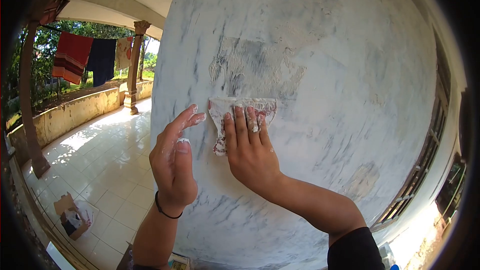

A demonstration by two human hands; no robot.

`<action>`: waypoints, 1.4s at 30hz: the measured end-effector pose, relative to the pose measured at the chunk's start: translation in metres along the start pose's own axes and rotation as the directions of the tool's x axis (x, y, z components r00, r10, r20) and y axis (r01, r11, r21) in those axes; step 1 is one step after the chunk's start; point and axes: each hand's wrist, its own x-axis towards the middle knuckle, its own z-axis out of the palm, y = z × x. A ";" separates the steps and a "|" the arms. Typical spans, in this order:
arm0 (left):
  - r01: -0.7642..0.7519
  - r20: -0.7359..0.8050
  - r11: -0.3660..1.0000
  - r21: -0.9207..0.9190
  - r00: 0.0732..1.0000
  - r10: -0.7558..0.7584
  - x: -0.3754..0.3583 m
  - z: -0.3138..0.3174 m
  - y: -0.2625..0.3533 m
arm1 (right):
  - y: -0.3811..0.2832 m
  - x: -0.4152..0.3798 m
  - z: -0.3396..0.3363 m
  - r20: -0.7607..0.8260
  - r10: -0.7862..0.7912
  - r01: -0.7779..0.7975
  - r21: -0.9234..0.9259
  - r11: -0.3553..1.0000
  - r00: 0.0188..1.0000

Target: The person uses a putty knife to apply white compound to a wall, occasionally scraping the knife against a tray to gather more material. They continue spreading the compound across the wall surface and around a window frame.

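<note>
My right hand (252, 155) presses a putty-smeared spreader (218, 120) against the wall, its fingers lying along the blade. The spreader's wide straight edge points up, just below a rough patch (255, 67) of grey and cream putty. To the left, my left hand (175, 157) is raised beside the wall with thumb and fingers apart and nothing in it. White putty coats the fingertips of both hands. The wall (325, 135) is whitish with dark grey streaks. My right palm hides the spreader's lower right part.
A tiled porch floor (110, 185) stretches away on the left, with an opened cardboard box (72, 215) on it. Cloths (73, 57) hang from a line between pillars (134, 70). A barred window (422, 165) borders the wall on the right.
</note>
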 end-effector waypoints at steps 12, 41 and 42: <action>-0.014 -0.053 1.000 -0.008 0.999 0.014 -0.002 -0.007 0.003 | 0.040 0.039 0.008 -0.039 -0.037 0.024 -0.284 0.958 0.999; 0.115 -0.029 0.991 -0.067 0.993 -0.117 -0.015 -0.018 0.030 | 0.108 0.062 -0.052 0.184 0.694 -0.659 0.546 0.517 0.697; 0.101 -0.025 0.993 -0.065 0.994 -0.103 -0.014 -0.018 0.031 | 0.112 0.057 -0.055 0.142 0.707 -0.654 0.538 0.532 0.693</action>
